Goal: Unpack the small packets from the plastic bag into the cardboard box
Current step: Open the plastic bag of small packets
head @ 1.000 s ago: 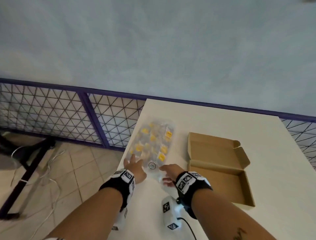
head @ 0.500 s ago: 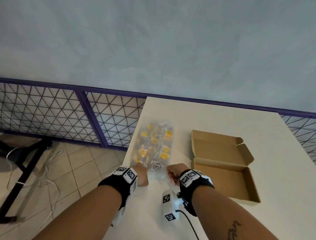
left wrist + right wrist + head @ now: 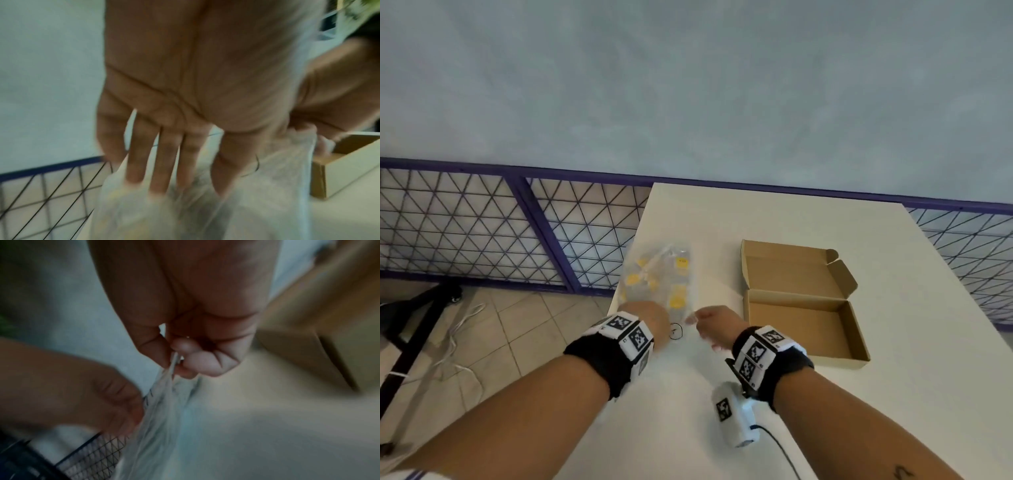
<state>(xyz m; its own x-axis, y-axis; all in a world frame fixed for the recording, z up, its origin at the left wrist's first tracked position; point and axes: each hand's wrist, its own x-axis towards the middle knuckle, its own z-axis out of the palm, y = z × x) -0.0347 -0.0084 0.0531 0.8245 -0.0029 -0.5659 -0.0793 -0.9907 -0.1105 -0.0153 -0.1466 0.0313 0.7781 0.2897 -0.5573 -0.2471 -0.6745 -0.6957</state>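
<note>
At the far left, beyond the table edge, a tiled floor [image 3: 493, 329] and a purple-framed wire mesh fence [image 3: 482, 226] are seen below a pale wall [image 3: 688, 85]. The left hand [image 3: 650, 320] is laid at the near end of the plastic bag [image 3: 657, 281]; in the left wrist view its fingers [image 3: 158, 162] are stretched nearly straight, tips pressed into the film, nothing curled round it. The bag lies flat on the white table [image 3: 893, 394] near its left edge, with the small packets [image 3: 677, 301], yellow-marked, visible through the clear film. The bag is judged light, limp and slippery, the packets loose and apt to slide inside; hold is best taken at the open near edge, where the film can be pulled apart. The right hand [image 3: 714, 323] is clamped there, a strip of film pinched between thumb and curled fingers [image 3: 197, 363]. To the right, well apart from the bag, the cardboard box [image 3: 808, 329] is set open and seemingly empty, its lid folded back. The table is smooth, so the bag will probably slip if tugged.
</note>
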